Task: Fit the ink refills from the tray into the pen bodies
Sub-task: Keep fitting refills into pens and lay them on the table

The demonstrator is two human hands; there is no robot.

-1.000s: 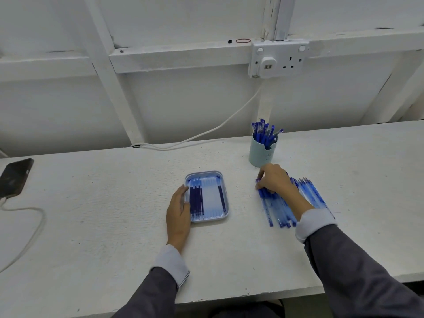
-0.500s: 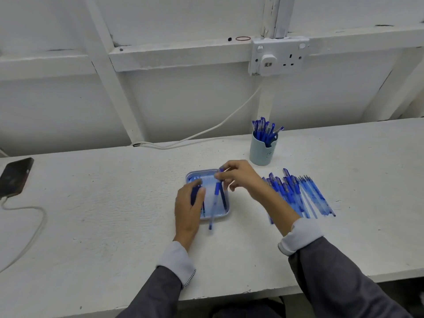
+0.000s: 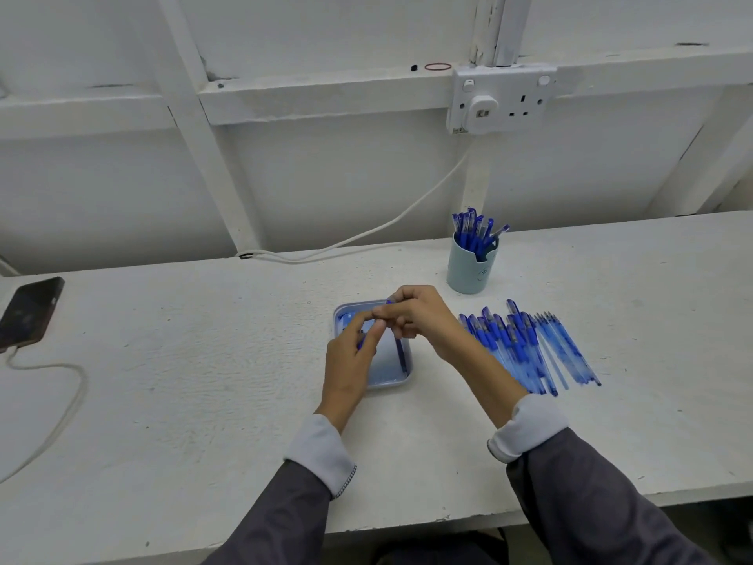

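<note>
Two hands meet over the tray (image 3: 392, 384) on the table (image 3: 203, 360): my right hand (image 3: 423, 320) pinches a pen body (image 3: 388, 302) up top, my left hand (image 3: 350, 360) lower down (steadied for loading); refills (image 3: 401, 352) lie beneath.

No text or number can be read. Any print on the wall socket (image 3: 501, 97) or the pens (image 3: 525, 348) is too small.

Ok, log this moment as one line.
left hand: pinches thin blue ink refill, apparently; right hand: grips translucent blue pen body; both over blue plastic tray; loose blue pen bodies: right of tray
</note>
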